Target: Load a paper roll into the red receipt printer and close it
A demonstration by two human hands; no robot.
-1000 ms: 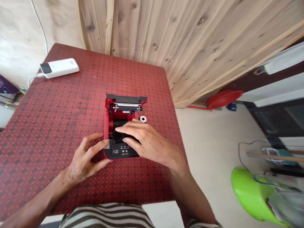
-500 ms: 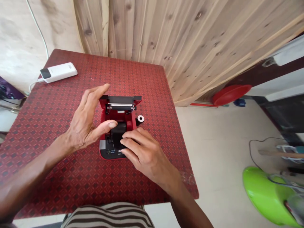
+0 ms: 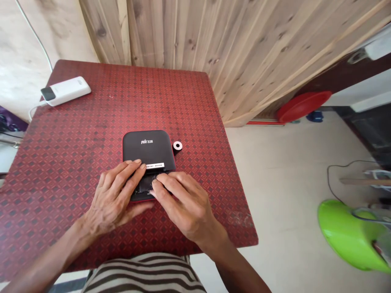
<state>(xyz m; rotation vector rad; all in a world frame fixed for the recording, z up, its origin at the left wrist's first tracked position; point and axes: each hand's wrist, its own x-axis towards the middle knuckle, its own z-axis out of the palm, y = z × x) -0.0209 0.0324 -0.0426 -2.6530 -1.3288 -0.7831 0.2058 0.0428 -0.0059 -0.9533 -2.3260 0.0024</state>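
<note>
A small printer (image 3: 147,150) with a black lid and red body stands on the table, its lid swung over and not flush at the front. My left hand (image 3: 114,195) has its fingertips over the lid's front edge beside a white label (image 3: 155,166), thumb low at the printer's front. From the gap under the lid comes a black paper strip (image 3: 146,184). My right hand (image 3: 183,203) pinches the strip's right side near the front; a bit of white shows under the fingertips. Right of the printer stands a small roll (image 3: 177,146) with a white end and dark side.
A white power bank (image 3: 69,90) with a cable lies at the back left of the red patterned table (image 3: 137,97). Wooden planks (image 3: 183,36) rise behind it. On the floor to the right are a green plastic object (image 3: 342,232) and a red basin (image 3: 305,106).
The printer lid, upright before, has come down toward me over the paper compartment. My left hand has moved down from beside the raised lid onto its front edge. My right hand stays at the paper strip.
</note>
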